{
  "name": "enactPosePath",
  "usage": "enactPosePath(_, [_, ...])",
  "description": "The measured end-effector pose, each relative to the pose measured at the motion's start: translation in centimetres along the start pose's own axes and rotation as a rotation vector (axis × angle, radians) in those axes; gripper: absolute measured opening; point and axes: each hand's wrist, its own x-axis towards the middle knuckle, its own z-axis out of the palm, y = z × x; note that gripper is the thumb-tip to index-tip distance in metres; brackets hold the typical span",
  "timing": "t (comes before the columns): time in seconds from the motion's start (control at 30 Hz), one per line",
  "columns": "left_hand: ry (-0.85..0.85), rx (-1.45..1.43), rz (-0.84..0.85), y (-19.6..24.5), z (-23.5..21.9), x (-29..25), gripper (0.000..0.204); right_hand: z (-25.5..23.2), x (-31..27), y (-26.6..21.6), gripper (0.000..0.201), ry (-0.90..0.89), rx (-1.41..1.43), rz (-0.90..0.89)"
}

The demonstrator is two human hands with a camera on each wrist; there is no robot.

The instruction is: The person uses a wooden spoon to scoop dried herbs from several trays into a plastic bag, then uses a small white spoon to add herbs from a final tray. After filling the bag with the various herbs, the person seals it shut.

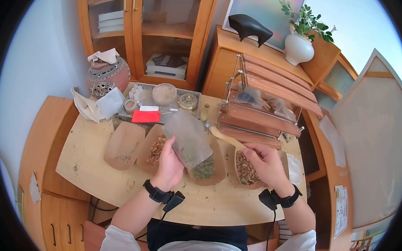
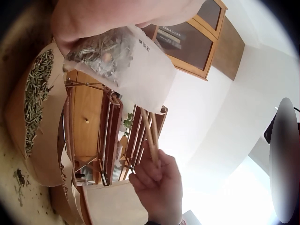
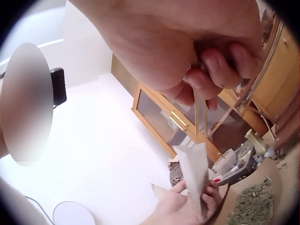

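My left hand grips a translucent paper pouch by its lower edge. Shredded dried herbs show through the pouch in the left wrist view. Wooden tongs are pinched in my right hand, their two prongs pointing toward the pouch's upper end. Under the pouch stands a brown paper tray of green dried herb, partly covered by it. Below my right hand, another tray holds mixed reddish-brown bits. To the left are brown chips in a tray, and a tray with few scraps.
Behind the trays sits a grey tray with small jars, a round tin and a red packet. A brass-coloured cup stands beside it. A tiered wooden rack rises at the back right. White paper pouches lean near a clay pot.
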Motion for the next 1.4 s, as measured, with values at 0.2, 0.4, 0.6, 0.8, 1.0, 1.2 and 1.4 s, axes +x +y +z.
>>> enactPosePath(0.2, [0.027,-0.028,0.055,0.0,0.0,0.2,0.052,2.5,-0.9,3.2,0.020,-0.069,-0.480,-0.205])
enactPosePath(0.4, [0.067,-0.018,0.064,0.4,0.9,-0.2,0.052,3.0,-0.9,4.0,0.015,-0.019,-0.644,-0.213])
enactPosePath(0.6, [0.048,-0.015,0.055,0.5,0.5,-0.1,0.054,2.1,-0.3,3.3,0.017,-0.010,-0.635,-0.162])
enactPosePath(0.8, [0.051,-0.025,0.043,0.3,0.4,0.1,0.054,3.8,1.9,2.8,0.022,-0.082,-0.564,-0.152])
enactPosePath(1.0, [0.074,-0.023,0.059,0.3,0.4,0.1,0.054,1.4,1.4,3.1,0.025,-0.195,-0.555,-0.136])
enactPosePath(1.2, [0.074,0.004,0.063,0.3,0.4,0.1,0.055,-2.1,0.1,2.4,0.027,-0.258,-0.510,0.158])
enactPosePath(1.4, [0.065,-0.003,0.052,0.4,0.8,-0.1,0.054,-0.5,0.3,5.2,0.029,-0.299,-0.266,0.177])
